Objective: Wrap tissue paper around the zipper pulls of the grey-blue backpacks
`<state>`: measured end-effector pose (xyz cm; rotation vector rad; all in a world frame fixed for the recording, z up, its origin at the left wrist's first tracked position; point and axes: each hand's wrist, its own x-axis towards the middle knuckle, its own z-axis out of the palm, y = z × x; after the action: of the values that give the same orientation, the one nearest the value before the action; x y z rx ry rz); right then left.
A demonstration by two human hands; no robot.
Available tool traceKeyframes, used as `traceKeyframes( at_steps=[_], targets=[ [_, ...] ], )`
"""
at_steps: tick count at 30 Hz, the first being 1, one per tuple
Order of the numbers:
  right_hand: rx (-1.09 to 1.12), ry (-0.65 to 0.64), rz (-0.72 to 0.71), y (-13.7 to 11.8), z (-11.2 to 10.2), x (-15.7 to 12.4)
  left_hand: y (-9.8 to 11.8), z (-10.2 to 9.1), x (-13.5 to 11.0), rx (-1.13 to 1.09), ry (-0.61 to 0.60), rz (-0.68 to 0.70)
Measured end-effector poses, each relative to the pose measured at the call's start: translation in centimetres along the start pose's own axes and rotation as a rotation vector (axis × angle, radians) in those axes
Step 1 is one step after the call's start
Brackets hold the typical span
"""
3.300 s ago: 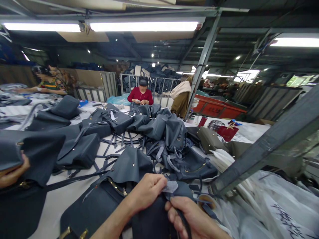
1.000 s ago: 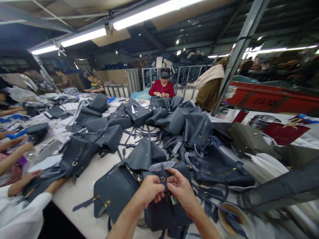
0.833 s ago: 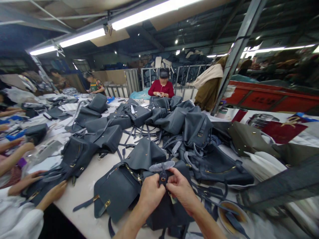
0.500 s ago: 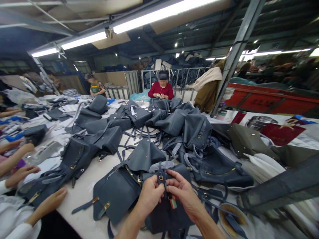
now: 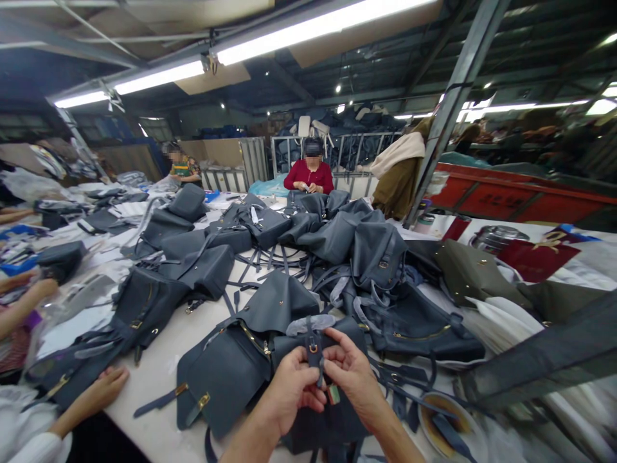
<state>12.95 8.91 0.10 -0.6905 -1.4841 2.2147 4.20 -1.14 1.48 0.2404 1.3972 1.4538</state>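
My left hand and my right hand are both closed, pinching a narrow dark strap with a small gold ring, at the top of a dark blue-grey bag on the table's near edge. A pale wrapped handle arches just behind the strap. A small red and green tag hangs under my right hand. Another blue-grey bag with gold clasps lies to the left, touching the one I hold.
Several more blue-grey bags and loose straps cover the white table. Olive bags lie at right. A co-worker's hand rests at lower left. A person in red sits across. A steel post rises at right.
The camera has tilted down since 3.3 s ago. My hands shifted from a flap to the ringed strap and stay pinched on it. The co-worker's hand at left moved nearer the table edge.
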Motion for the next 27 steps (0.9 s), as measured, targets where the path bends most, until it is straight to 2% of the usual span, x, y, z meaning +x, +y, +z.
traceKeyframes(
  at_steps=[3, 6, 10, 15, 17, 19, 24, 27],
  targets=[
    [-0.018, 0.020, -0.012, 0.1, 0.0, -0.2, -0.3, -0.4, -0.3, -0.132, -0.021, -0.059],
    [-0.022, 0.021, 0.004, 0.2, -0.2, -0.3, -0.2, -0.9, -0.6, -0.115, 0.012, -0.067],
    [-0.073, 0.001, 0.058, -0.3, -0.4, -0.2, 0.7, -1.5, -0.6, -0.082, 0.052, -0.032],
    [-0.141, 0.004, 0.014, -0.2, -0.4, 0.3, 1.1, -1.1, -0.4, -0.041, 0.112, 0.098],
    [-0.157, 0.031, -0.011, 0.0, -0.3, 0.4, 0.6, -0.6, -0.7, 0.064, 0.164, 0.213],
    [-0.155, 0.055, -0.036, 0.2, -0.2, 0.4, -0.1, -0.4, -1.2, 0.261, 0.221, 0.383],
    [-0.143, 0.056, -0.046, 0.9, 0.2, 0.3, -1.1, -1.2, -1.4, 1.026, 0.343, 0.935],
    [-0.194, 0.080, -0.083, 1.4, 0.5, 0.2, -0.5, -1.7, -0.6, 1.385, 0.362, 1.158]
  ],
)
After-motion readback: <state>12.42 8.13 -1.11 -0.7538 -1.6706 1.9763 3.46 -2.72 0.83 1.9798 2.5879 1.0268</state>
